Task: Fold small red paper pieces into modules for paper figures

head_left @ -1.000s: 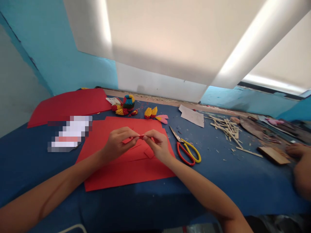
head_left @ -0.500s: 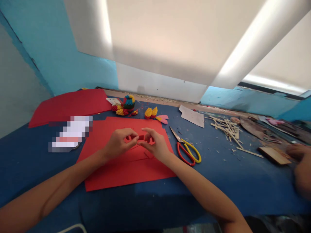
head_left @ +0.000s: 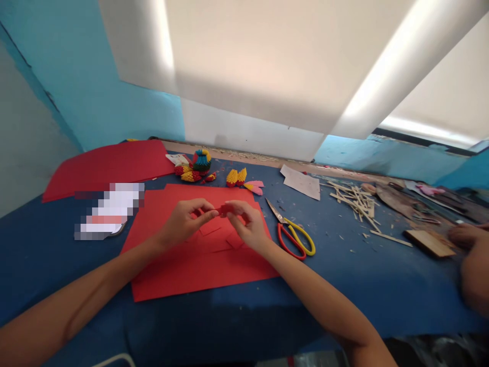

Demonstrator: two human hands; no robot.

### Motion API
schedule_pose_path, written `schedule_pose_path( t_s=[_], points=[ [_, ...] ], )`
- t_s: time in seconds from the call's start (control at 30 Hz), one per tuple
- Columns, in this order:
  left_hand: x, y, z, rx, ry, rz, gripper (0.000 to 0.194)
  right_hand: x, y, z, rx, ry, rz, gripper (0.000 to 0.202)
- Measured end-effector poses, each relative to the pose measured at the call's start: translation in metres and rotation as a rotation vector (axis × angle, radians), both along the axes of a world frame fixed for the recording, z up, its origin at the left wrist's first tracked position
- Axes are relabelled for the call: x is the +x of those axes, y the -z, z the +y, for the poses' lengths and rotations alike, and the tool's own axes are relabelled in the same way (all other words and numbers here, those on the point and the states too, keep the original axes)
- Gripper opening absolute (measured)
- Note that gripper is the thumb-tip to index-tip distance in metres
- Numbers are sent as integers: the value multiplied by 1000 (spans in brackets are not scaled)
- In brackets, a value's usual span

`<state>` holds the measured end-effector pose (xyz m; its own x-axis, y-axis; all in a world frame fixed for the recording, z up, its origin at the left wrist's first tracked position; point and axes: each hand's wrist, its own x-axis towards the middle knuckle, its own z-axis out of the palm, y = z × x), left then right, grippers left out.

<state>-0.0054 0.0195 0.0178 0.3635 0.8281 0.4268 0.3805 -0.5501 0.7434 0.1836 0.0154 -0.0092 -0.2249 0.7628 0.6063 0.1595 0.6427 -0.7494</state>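
Note:
Between my two hands is a small red paper piece (head_left: 224, 209), pinched at its left end by my left hand (head_left: 193, 216) and at its right end by my right hand (head_left: 246, 219). Both hands hover over large red paper sheets (head_left: 171, 280) on the blue table. Small red paper pieces (head_left: 235, 240) lie on the sheets beneath them. Scissors (head_left: 292, 232) with one red and one yellow handle rest just right of the sheets, their blades pointing away.
Behind the sheets stand folded-paper figures (head_left: 198, 165) and yellow-red pieces (head_left: 237, 177). A phone-like object (head_left: 110, 211), blurred out, lies left. More red sheets (head_left: 107, 165) are at the back left. Thin sticks (head_left: 355, 201), a wooden block (head_left: 430, 243) and another person's hand (head_left: 468, 234) are at right.
My right hand has closed its fingers on the right end of the small red piece, where they were more spread before. My left hand keeps its pinch.

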Motion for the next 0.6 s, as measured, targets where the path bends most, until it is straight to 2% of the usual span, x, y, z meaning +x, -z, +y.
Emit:
schedule_pose_path(
  t_s=[0.17,0.27,0.4,0.53,0.6],
  points=[
    [0,-1,0,64,-9,32,20,0,-1,0,-66,147,-16,15],
    [0,0,1,46,10,70,15,0,0,0,-93,100,-74,10],
    [-1,3,2,-13,54,142,17,0,2,0,-40,48,-165,12],
    [-1,3,3,-90,48,171,20,0,5,0,-35,103,-226,17],
    [-1,2,3,-126,30,201,22,0,6,0,2,149,-267,13]
  ],
)
